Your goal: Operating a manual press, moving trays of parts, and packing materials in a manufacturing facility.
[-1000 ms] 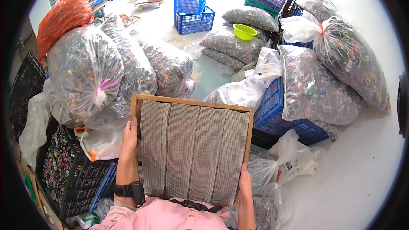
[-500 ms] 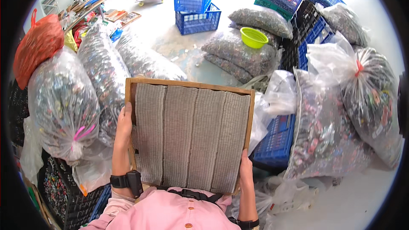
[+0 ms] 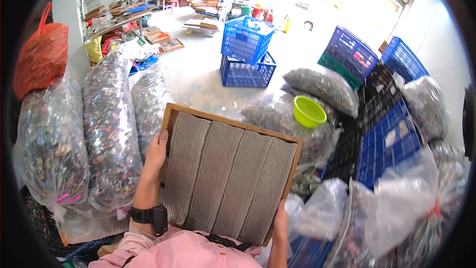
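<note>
Between my two hands I carry a wooden-framed tray [image 3: 229, 121], tilted a little, with its near edge against my pink shirt. Four ribbed grey-brown strips [image 3: 213, 178] lie side by side in it, lengthwise toward me. At the tray's left edge, my left hand [image 3: 156, 148] is closed, with the thumb up along the wood and the other fingers hidden underneath. My right hand [image 3: 280, 221] grips the lower right edge in the same way. A black band with a small box sits on my left wrist.
Full clear sacks [image 3: 110, 129] stand at left below a red bag [image 3: 42, 57]. Blue crates [image 3: 248, 72] are stacked ahead. At right, a lime green basin [image 3: 310, 111] rests on stuffed sacks, beside blue and black crates [image 3: 386, 141]. A cluttered table [image 3: 119, 24] stands far left.
My view has lifted toward the far room and its doorway. The tray now looks turned slightly clockwise and sits a little lower in view, with both hands still holding it.
</note>
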A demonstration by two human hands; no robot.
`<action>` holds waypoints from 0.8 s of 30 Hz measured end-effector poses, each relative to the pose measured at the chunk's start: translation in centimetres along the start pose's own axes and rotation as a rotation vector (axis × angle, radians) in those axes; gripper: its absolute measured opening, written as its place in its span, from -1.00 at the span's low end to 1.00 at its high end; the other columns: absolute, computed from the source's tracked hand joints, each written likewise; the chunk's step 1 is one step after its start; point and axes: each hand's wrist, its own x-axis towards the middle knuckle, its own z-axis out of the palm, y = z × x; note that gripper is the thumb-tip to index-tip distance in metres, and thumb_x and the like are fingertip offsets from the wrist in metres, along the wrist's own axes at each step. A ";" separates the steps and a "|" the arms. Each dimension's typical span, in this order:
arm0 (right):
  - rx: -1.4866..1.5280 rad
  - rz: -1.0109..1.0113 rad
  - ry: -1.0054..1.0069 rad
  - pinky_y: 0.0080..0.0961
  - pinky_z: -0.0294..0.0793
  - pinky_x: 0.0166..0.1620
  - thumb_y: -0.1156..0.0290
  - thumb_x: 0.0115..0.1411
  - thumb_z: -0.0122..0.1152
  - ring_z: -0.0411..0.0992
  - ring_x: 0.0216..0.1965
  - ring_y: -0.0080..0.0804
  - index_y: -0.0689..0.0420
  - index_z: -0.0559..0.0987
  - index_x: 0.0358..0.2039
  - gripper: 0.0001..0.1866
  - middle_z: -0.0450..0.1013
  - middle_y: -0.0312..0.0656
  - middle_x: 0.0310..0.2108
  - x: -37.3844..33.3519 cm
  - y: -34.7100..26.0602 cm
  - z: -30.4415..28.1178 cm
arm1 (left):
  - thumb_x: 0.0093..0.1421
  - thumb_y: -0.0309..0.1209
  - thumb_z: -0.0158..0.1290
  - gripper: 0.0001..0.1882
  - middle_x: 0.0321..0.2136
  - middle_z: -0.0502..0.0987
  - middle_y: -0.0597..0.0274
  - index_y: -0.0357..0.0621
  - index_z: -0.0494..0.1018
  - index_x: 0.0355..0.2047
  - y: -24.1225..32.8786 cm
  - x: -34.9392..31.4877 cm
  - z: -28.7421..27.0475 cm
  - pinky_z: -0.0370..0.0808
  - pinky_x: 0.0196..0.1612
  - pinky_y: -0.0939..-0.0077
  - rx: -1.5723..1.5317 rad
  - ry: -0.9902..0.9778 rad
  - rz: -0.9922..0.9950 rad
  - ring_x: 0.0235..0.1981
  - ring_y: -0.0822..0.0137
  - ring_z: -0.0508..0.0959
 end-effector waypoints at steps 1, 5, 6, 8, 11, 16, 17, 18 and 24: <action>0.034 -0.046 0.034 -0.49 0.27 -0.14 -0.06 0.19 -0.27 0.33 -0.22 -0.36 0.39 0.37 -0.13 -0.34 0.39 -0.08 -0.23 3.8 0.0 0.0 | 0.18 -0.03 -0.23 -0.45 -0.34 0.46 0.04 -0.40 0.34 -0.26 0.6 2.1 2.4 0.27 -0.16 0.50 0.114 0.047 0.019 -0.26 0.30 0.41; 0.147 -0.007 0.003 -0.50 0.31 -0.22 -0.01 0.19 -0.22 0.35 -0.29 -0.38 0.38 0.41 -0.19 -0.40 0.42 -0.12 -0.29 16.5 -6.6 -1.0 | 0.18 -0.03 -0.23 -0.43 -0.25 0.42 -0.05 -0.42 0.31 -0.17 -0.3 10.4 13.5 0.27 -0.11 0.45 0.044 -0.025 -0.021 -0.19 0.25 0.38; 0.142 0.035 -0.002 -0.50 0.31 -0.22 -0.01 0.19 -0.22 0.35 -0.29 -0.38 0.38 0.41 -0.19 -0.40 0.42 -0.12 -0.29 18.0 -7.9 -1.6 | 0.18 -0.03 -0.23 -0.43 -0.25 0.42 -0.05 -0.42 0.31 -0.17 0.8 10.8 14.9 0.27 -0.11 0.45 0.075 -0.028 -0.050 -0.19 0.25 0.38; -0.015 0.092 0.071 -0.50 0.30 -0.25 -0.04 0.18 -0.22 0.35 -0.32 -0.38 0.38 0.43 -0.24 -0.38 0.43 -0.11 -0.33 25.1 -12.1 -1.6 | 0.19 -0.02 -0.25 -0.42 -0.25 0.40 -0.03 -0.43 0.30 -0.17 2.7 15.2 20.7 0.27 -0.12 0.46 0.004 -0.006 -0.220 -0.20 0.27 0.37; -0.114 0.186 -0.036 -0.50 0.27 -0.22 -0.10 0.16 -0.24 0.33 -0.27 -0.42 0.36 0.41 -0.16 -0.33 0.40 -0.13 -0.25 30.7 -16.9 -2.0 | 0.20 -0.02 -0.27 -0.42 -0.27 0.40 0.00 -0.42 0.29 -0.17 4.6 18.9 24.8 0.27 -0.12 0.47 0.024 -0.020 -0.300 -0.23 0.28 0.37; -0.144 0.309 -0.075 -0.51 0.28 -0.23 -0.05 0.20 -0.28 0.34 -0.28 -0.41 0.37 0.40 -0.15 -0.36 0.39 -0.13 -0.24 38.2 -23.8 1.6 | 0.19 0.00 -0.27 -0.39 -0.22 0.39 -0.03 -0.43 0.26 -0.14 6.1 25.8 28.4 0.26 -0.09 0.48 0.069 0.038 -0.341 -0.20 0.24 0.37; -0.152 0.311 -0.083 -0.51 0.28 -0.23 -0.05 0.20 -0.28 0.34 -0.28 -0.41 0.37 0.40 -0.15 -0.36 0.39 -0.13 -0.24 39.5 -24.6 2.3 | 0.19 0.01 -0.26 -0.37 -0.17 0.37 -0.07 -0.43 0.23 -0.09 5.8 27.2 28.2 0.24 -0.05 0.48 0.039 0.038 -0.342 -0.14 0.22 0.36; -0.133 0.264 -0.139 -0.48 0.28 -0.23 -0.04 0.21 -0.30 0.34 -0.28 -0.39 0.36 0.39 -0.14 -0.37 0.39 -0.12 -0.24 41.1 -25.1 3.0 | 0.18 0.02 -0.25 -0.35 -0.14 0.35 -0.09 -0.44 0.21 -0.06 6.4 28.3 28.3 0.23 -0.03 0.47 0.034 0.051 -0.352 -0.11 0.20 0.35; -0.138 0.089 -0.289 -0.50 0.29 -0.26 0.01 0.22 -0.31 0.35 -0.33 -0.39 0.35 0.42 -0.21 -0.41 0.41 -0.12 -0.31 49.5 -30.3 9.1 | 0.18 0.03 -0.25 -0.30 -0.03 0.26 -0.10 -0.46 0.12 0.01 8.1 35.9 28.2 0.17 0.03 0.47 0.025 0.152 -0.332 -0.01 0.19 0.27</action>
